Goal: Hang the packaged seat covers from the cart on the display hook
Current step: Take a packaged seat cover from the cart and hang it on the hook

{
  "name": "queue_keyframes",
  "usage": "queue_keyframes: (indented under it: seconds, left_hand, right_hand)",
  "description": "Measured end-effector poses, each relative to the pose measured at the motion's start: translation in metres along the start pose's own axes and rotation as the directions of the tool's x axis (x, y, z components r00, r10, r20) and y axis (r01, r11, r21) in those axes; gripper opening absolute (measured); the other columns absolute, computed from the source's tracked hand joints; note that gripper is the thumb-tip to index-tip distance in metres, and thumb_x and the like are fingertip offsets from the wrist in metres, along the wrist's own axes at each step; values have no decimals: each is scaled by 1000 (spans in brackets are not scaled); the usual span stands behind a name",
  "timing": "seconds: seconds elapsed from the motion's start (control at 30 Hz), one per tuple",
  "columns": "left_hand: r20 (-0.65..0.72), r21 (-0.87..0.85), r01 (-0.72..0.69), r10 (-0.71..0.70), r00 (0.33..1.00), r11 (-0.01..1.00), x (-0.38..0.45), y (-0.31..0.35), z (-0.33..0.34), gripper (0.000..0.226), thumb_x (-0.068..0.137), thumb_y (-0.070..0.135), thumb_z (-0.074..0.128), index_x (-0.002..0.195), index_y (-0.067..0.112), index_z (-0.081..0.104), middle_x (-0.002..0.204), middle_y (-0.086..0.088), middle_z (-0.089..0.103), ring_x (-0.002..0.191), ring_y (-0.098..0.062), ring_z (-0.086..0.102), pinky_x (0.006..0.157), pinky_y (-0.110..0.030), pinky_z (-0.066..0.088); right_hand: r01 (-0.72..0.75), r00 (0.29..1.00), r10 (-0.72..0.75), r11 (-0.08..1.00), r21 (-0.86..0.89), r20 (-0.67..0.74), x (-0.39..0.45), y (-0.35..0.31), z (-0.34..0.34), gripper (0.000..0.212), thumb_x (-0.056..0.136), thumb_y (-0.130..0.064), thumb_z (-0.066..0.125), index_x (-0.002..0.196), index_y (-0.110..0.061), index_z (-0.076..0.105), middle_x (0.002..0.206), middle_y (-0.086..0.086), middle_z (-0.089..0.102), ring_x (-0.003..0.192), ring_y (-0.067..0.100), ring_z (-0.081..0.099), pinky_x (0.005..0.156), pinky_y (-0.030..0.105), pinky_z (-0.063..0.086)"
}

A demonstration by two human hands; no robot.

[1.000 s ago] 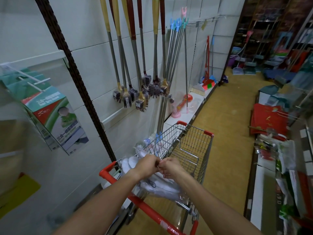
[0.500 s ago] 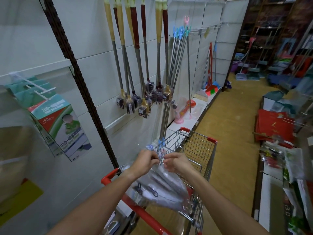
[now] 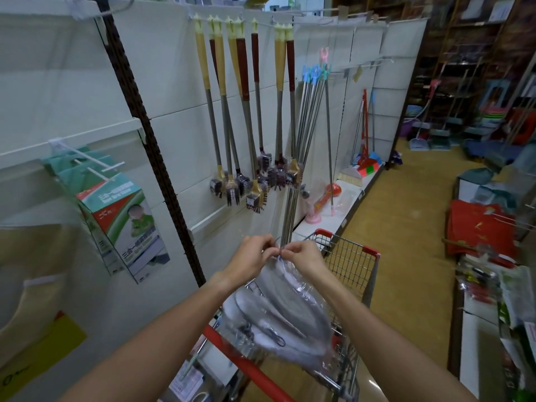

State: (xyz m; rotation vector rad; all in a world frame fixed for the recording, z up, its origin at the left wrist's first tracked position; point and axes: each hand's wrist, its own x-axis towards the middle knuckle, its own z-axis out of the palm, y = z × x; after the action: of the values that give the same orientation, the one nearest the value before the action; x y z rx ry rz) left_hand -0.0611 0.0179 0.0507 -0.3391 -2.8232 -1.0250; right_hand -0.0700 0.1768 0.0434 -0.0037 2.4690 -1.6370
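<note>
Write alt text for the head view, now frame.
Both hands, left hand and right hand, pinch the top of a clear plastic pack of grey seat covers above a red-handled wire shopping cart. Long-handled brushes hang on the white wall panel behind.

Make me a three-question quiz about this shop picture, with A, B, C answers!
1. Where is the packaged seat cover?
A. On the floor
B. Held up above the cart
C. On the display hook

2. What colour is the cart's trim?
A. Red
B. Blue
C. Yellow

3. What are the hands doing?
A. Resting on the cart handle
B. Hanging empty
C. Pinching the package's top together

Answers:
B: it dangles above the basket.
A: the handle and corners are red.
C: left hand and right hand meet at the top of the package.
</note>
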Motion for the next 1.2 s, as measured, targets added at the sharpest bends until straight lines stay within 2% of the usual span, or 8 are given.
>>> queue_keyframes:
  seconds: [0.1, 0.23, 0.3, 0.37, 0.67, 0.87, 1.03, 1.2]
  left_hand:
    - [-54, -18, -39, 38, 998, 999, -1, 6, -20, 13, 89, 22, 66, 79, 14, 67, 73, 1, 73, 72, -11, 68, 70, -36, 55]
    - [-126, -27, -56, 52, 991, 998, -6, 15, -51, 13, 89, 20, 67, 78, 13, 68, 74, 0, 73, 74, -15, 70, 74, -42, 57]
    - [-169, -36, -71, 64, 983, 997, -11, 21, -69, 14, 89, 18, 68, 76, 13, 67, 74, 0, 73, 74, -14, 70, 75, -41, 58]
    - [-201, -40, -88, 78, 976, 995, -16, 25, -86, 14, 89, 19, 69, 76, 15, 67, 75, 1, 73, 73, -11, 70, 74, -37, 59]
    - [-345, -111, -145, 99, 933, 983, -49, 44, -162, 14, 92, 14, 65, 79, 12, 71, 74, 1, 72, 68, 1, 67, 67, -10, 50]
    - [-450, -117, -149, 81, 889, 982, -73, 42, -206, 13, 90, 18, 68, 80, 12, 73, 72, 3, 73, 68, -2, 69, 68, -11, 51]
    - [-508, -161, -140, 40, 860, 977, -106, 27, -233, 10, 87, 16, 70, 80, 10, 71, 70, -3, 74, 68, -14, 71, 69, -22, 53]
    - [-531, -240, -122, -25, 847, 963, -141, 10, -253, 10, 86, 11, 71, 78, 8, 66, 72, -14, 74, 62, -13, 69, 68, -29, 56]
  right_hand:
    - [64, 998, -65, 997, -30, -22, -4, -22, 1, 11, 91, -18, 69, 80, -15, 73, 70, -4, 67, 64, 9, 58, 60, 24, 43]
    - [138, 986, -143, 989, -60, -83, -12, -52, 2, 7, 89, -16, 71, 82, -15, 71, 84, 5, 75, 82, 21, 70, 76, 36, 56]
    - [180, 978, -187, 980, -81, -92, -19, -70, 3, 11, 89, -13, 70, 78, -17, 69, 84, 6, 75, 82, 21, 71, 77, 37, 57]
    - [229, 966, -239, 968, -105, -96, -25, -88, 4, 15, 89, -10, 70, 76, -18, 68, 81, 4, 74, 79, 20, 70, 73, 33, 56]
    - [418, 882, -446, 890, -184, -154, -53, -167, 18, 6, 85, -8, 71, 84, -14, 73, 77, 0, 76, 79, 14, 72, 83, 43, 59]
    - [477, 853, -495, 868, -139, -167, -80, -211, 40, 6, 88, -8, 68, 93, -9, 73, 85, 4, 76, 83, 15, 71, 81, 34, 58]
    - [531, 823, -543, 840, -114, -168, -93, -228, 78, 8, 87, -11, 65, 85, -15, 71, 67, -7, 71, 71, 10, 70, 67, 30, 55]
    - [568, 814, -569, 822, -46, -115, -107, -235, 118, 16, 89, -10, 65, 77, -21, 66, 71, 2, 74, 75, 20, 73, 79, 36, 57]
